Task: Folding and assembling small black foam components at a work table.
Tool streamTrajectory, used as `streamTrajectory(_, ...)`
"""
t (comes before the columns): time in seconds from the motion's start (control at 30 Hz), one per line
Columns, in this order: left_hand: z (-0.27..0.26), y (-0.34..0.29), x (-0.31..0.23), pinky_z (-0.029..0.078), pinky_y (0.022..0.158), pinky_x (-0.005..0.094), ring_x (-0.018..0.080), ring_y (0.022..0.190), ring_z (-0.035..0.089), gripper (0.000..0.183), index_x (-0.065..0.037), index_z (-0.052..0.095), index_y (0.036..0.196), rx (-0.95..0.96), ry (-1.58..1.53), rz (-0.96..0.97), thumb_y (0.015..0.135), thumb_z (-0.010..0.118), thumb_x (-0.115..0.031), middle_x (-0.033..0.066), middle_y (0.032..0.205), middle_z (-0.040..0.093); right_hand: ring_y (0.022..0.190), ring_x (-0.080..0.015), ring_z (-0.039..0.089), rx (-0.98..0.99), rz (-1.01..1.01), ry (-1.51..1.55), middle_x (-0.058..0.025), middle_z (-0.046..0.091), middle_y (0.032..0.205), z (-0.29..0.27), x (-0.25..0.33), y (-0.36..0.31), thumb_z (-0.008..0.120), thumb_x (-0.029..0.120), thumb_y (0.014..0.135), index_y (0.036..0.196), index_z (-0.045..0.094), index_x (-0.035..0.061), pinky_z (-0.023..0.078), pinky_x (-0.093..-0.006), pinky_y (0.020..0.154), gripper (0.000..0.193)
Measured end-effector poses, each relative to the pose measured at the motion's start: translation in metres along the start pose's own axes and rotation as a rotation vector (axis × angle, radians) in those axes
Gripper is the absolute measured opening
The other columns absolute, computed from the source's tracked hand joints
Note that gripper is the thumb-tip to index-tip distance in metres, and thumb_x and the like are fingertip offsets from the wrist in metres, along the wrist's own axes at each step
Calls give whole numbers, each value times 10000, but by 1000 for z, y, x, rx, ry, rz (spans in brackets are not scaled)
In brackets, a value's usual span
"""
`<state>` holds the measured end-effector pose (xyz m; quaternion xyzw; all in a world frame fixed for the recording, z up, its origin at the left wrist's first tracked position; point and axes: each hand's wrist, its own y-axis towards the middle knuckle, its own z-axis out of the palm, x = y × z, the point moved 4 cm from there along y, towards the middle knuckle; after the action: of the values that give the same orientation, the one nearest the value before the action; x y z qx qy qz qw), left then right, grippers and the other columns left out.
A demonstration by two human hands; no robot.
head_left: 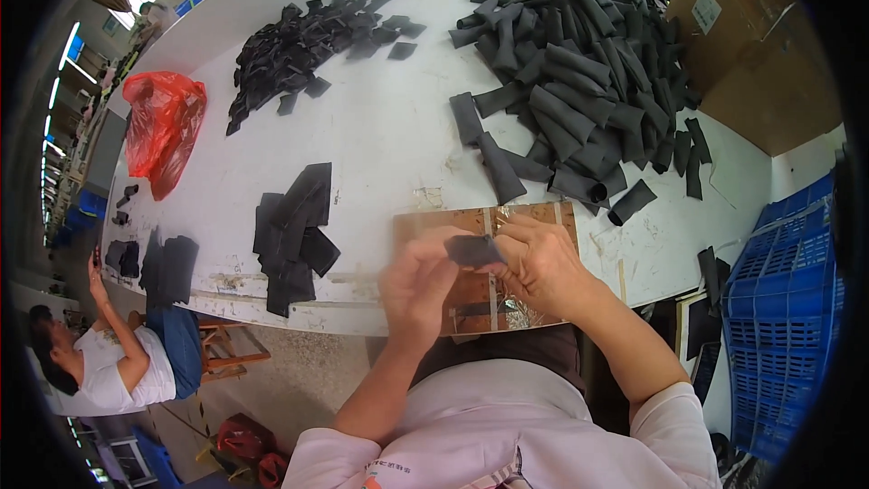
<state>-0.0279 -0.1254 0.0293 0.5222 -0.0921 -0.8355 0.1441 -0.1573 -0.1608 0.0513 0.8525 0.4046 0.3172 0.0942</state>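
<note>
A short black fabric-like piece (473,251) is stretched between my two hands, above a brown wooden board (559,217) at the table's near edge. My left hand (416,285), a little blurred, has its fingertips at the left end of the piece. The fingers of my right hand (541,263) are closed on its right end, with the thumb side partly hidden. Pale strips and shiny tape cross the board under my hands. To the left of the board lies a small stack of flat black pieces (294,231).
A large heap of black tubes (579,81) covers the back right, beside a cardboard box (760,45). Small black pieces (294,50) are piled back left, near a red plastic bag (165,127). Blue crates (783,308) stand right. Another person (122,353) sits at left.
</note>
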Motion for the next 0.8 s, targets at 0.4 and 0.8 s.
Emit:
streamTrajectory(0.4, 23, 34, -11, 429, 632, 232, 109, 729, 526, 93, 28, 573, 781, 324, 444, -110, 708, 630, 20, 63, 817, 560, 618, -294, 523, -15, 133, 410, -125, 546, 688, 22, -20, -11, 565, 60, 704, 763, 534, 3, 427, -375, 517, 88)
streamTrajectory(0.8, 25, 29, -15, 452, 701, 276, 173, 789, 556, 122, 20, 557, 877, 280, 212, -36, 764, 591, -10, 101, 821, 586, 667, -295, 495, -46, 102, 366, -131, 515, 694, 20, -21, -10, 572, 61, 683, 803, 554, 2, 423, -386, 592, 135)
